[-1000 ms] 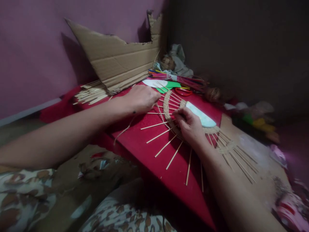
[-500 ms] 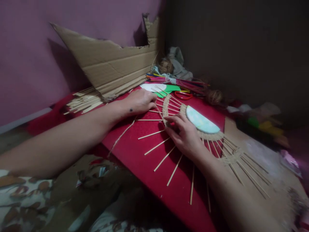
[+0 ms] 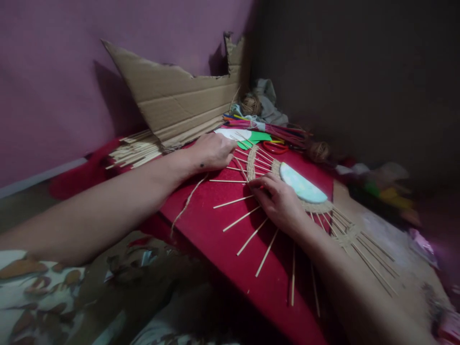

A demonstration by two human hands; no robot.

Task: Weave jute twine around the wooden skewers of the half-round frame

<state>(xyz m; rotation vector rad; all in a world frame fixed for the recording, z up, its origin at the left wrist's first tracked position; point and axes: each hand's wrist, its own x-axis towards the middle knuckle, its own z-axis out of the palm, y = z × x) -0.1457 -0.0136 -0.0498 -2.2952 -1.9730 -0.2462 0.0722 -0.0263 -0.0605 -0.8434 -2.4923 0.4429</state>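
A half-round frame of thin wooden sticks [image 3: 247, 238] fans out over the red board, partly woven with a twine band [image 3: 252, 163]. At its centre sits a pale blue-green half disc [image 3: 302, 185] edged with twine. My left hand [image 3: 215, 151] is closed in a pinch on the twine, whose loose tail [image 3: 189, 200] hangs over the board. My right hand [image 3: 276, 199] lies over the sticks, its fingertips pinched at the lower end of the woven band; the twine seems to pass there, though the fingers partly hide it.
Torn cardboard [image 3: 187, 103] leans on the wall beside a bundle of sticks [image 3: 138, 149]. Behind the frame are red-handled scissors [image 3: 276, 147], green paper [image 3: 259, 139] and twine balls [image 3: 250, 104]. The red board [image 3: 215, 225] has its edge facing me.
The whole view has shifted slightly, so things appear a little further right and lower at the left. Both hands keep nearly the same places on the frame and twine.
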